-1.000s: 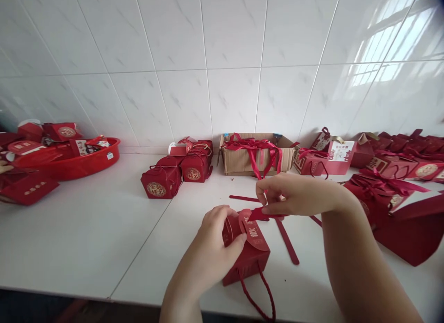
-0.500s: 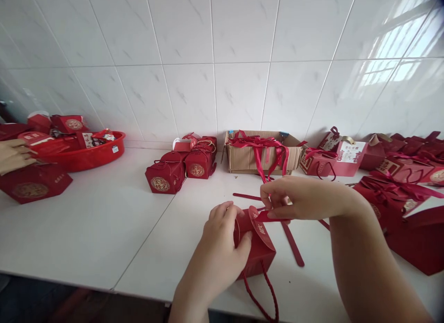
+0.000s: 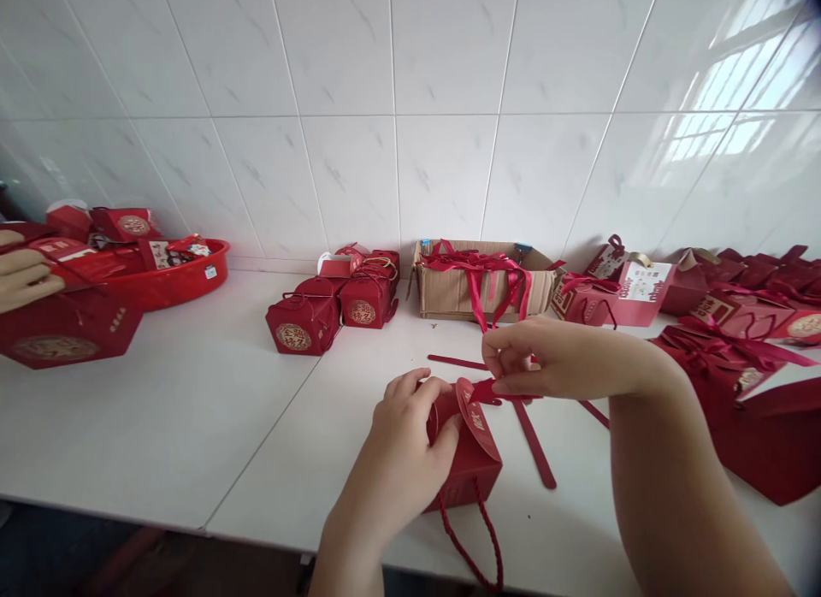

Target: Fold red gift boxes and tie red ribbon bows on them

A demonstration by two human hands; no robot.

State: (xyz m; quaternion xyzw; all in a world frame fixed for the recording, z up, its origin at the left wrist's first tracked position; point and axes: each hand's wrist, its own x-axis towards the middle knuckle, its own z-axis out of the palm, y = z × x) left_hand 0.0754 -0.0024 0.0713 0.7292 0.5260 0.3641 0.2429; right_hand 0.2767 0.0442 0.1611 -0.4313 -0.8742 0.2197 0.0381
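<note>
On counter (image 3: pixel 160 426) | left hand (image 3: pixel 401 447): red box (image 3: pixel 471 464), lettering (image 3: pixel 478 423) illegible | right hand (image 3: pixel 545 362): strip (image 3: pixel 510 396)

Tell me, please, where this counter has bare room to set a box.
Left of the left hand, the counter is bare up to the red basin and small boxes. Right of the right hand, bags and ribbons crowd it.

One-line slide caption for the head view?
Left hand steadies a small red gift box on the white counter while right hand pinches a red ribbon at its flap.
</note>
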